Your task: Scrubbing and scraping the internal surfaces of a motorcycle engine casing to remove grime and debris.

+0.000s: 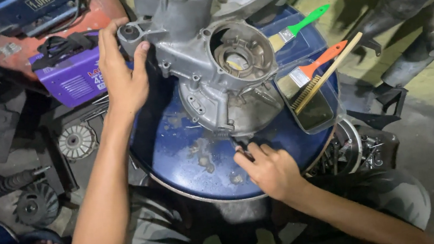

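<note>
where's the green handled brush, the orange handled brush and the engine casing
green-handled brush (310,18), head view, on its green handle
orange-handled brush (326,56), head view, on its orange handle
engine casing (208,93), head view, on its grey metal side below the round opening

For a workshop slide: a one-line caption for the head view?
Left hand steadies a grey engine casing on a blue drum; right hand works underneath.

blue drum top (188,158) under grey engine casing (216,67), clear tray (330,114)

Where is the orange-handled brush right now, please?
In the head view, the orange-handled brush lies right of the engine casing, bristles in the clear tray, beside a wooden-handled wire brush.
</note>
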